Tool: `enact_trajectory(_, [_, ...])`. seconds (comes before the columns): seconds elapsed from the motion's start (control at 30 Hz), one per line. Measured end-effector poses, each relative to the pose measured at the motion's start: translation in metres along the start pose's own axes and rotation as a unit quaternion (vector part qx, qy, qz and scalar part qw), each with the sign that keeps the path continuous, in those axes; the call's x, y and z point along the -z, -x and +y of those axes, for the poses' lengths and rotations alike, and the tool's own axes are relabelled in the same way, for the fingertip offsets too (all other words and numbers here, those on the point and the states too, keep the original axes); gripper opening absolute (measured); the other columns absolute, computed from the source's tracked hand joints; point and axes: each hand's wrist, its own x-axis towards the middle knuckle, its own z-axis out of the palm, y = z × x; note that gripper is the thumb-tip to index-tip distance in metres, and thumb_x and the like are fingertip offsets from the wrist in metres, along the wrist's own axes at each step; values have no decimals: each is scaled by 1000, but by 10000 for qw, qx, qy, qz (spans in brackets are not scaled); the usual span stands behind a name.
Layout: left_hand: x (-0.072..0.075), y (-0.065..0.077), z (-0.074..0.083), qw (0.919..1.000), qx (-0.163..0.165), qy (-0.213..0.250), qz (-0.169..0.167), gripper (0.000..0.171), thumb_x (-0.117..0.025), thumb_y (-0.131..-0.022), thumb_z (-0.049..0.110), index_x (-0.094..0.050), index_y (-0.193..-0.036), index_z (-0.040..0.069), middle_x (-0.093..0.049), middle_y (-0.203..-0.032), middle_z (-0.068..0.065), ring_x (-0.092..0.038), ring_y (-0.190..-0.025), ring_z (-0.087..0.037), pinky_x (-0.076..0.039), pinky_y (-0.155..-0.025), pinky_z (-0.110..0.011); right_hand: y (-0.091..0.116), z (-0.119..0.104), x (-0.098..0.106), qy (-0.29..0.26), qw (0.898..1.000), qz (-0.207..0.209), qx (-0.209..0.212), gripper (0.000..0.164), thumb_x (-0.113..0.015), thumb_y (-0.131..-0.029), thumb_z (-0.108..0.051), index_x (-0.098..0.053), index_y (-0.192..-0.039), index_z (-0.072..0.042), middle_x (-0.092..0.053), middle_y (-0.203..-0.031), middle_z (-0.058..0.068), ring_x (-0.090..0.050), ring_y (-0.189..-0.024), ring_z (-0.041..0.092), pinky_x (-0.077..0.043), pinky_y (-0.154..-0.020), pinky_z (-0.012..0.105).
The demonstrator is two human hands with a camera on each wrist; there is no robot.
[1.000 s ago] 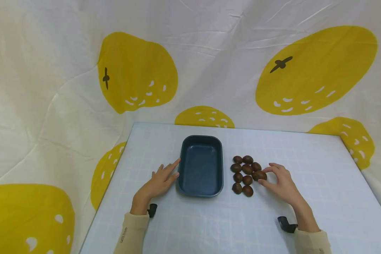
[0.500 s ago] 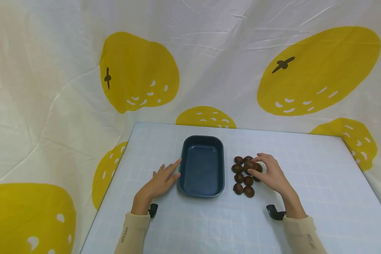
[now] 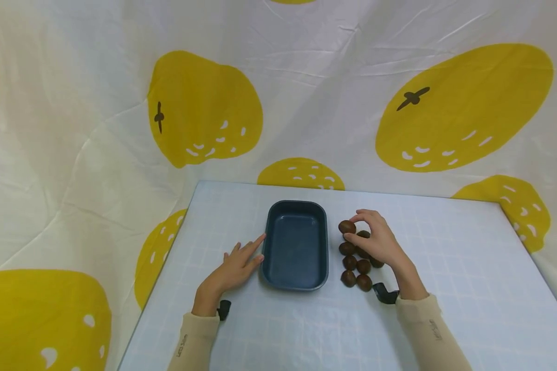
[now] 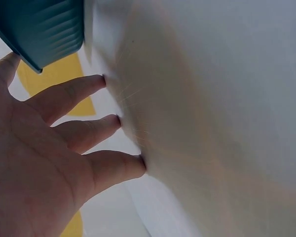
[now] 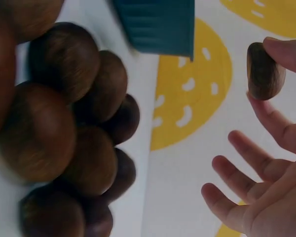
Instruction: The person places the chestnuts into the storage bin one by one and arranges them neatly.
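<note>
My right hand (image 3: 377, 238) pinches a chestnut (image 5: 265, 74) between thumb and index finger, its other fingers spread. In the head view that chestnut hangs over the far left end of a cluster of several chestnuts (image 3: 349, 278), right of the tray; the hand hides part of the cluster. A dark blue rectangular tray (image 3: 295, 282) has nothing inside. My left hand (image 3: 234, 268) lies at the tray's left side, fingers spread, with index finger and thumb touching its rim. The left wrist view shows the other fingertips (image 4: 138, 160) resting on the table.
A pale checked cloth covers the table (image 3: 278, 330). Behind it and to the left hangs a white curtain (image 3: 306, 113) with yellow fruit prints. Dark wrist mounts (image 3: 386, 293) sit at both cuffs.
My right hand has lifted a chestnut from the cluster's right side and carried it left and away across the others, toward the tray. The left hand has stayed at the rim.
</note>
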Motion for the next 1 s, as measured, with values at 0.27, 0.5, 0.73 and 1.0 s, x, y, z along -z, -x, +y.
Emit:
enact_trajectory(0.27, [-1, 0, 1, 10000, 51, -24, 30, 61, -37, -102, 63, -20, -158, 47, -29, -161, 3, -7, -147, -50, 0, -105, -78, -24, -22, -6, -2, 9998, -71, 199, 37, -79, -87, -27, -65, -114, -7, -48, -140, 20, -38, -132, 38, -30, -108, 61])
enact_trajectory(0.5, [0, 1, 1, 10000, 6, -19, 31, 61, -37, -102, 62, -19, -158, 46, -28, -161, 4, -7, -146, -51, 0, -105, -78, -46, -46, -20, -107, 9982, -46, 582, 36, -80, -87, -23, -65, -114, -4, -57, -127, 16, -46, -123, 33, -36, -104, 53])
enact_trajectory(0.73, [-1, 1, 1, 10000, 54, -12, 44, 61, -36, -102, 64, -19, -158, 48, -28, -161, 4, -7, -147, -50, -1, -105, -78, -65, -72, -39, -183, 9970, -147, 734, 37, -79, -88, -25, -65, -115, -4, -61, -120, 13, -49, -122, 33, -36, -106, 52])
enact_trajectory(1.0, [-1, 1, 2, 10000, 47, 20, 41, 60, -36, -102, 63, -18, -157, 49, -27, -161, 5, -6, -146, -51, 0, -105, -78, -85, -81, -72, -289, 9969, -210, 697, 39, -79, -87, -24, -67, -115, 0, -62, -117, 16, -55, -113, 33, -43, -100, 49])
